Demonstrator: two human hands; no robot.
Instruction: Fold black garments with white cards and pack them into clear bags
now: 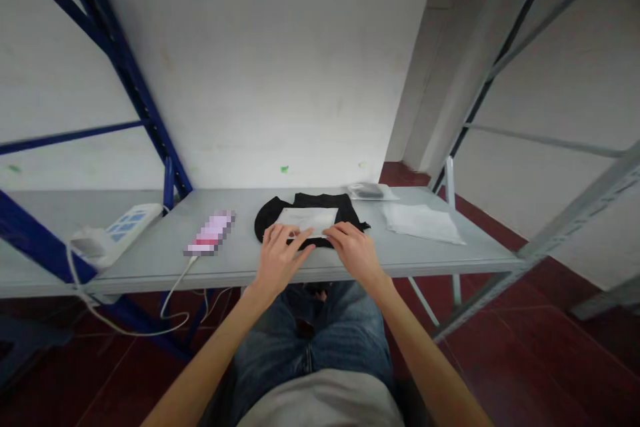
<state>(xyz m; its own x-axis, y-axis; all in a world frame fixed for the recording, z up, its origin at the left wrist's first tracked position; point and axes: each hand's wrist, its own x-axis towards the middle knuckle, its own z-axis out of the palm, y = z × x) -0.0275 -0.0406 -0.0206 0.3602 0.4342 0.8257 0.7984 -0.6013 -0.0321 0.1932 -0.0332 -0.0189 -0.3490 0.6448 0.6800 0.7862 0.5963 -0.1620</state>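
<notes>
A black cloth item point(325, 201) lies spread on the grey shelf, its exact kind unclear. On top of it rests a thin white rectangular sheet point(307, 217), perhaps a plastic bag. My left hand point(281, 252) is at the sheet's near left corner, index finger and thumb stretched out and apart over its near edge. At the near right corner, my right hand point(357, 250) has its fingertips closed on the sheet's edge. The fingertips partly hide that edge.
White flat bags point(423, 223) lie to the right. Behind them sits a clear packet point(373, 191) with something dark inside. Left are a phone point(210, 233) on a cable and a white power strip point(127, 230). Blue point(133, 87) and grey point(565, 240) rack frames flank the grey shelf point(240, 267).
</notes>
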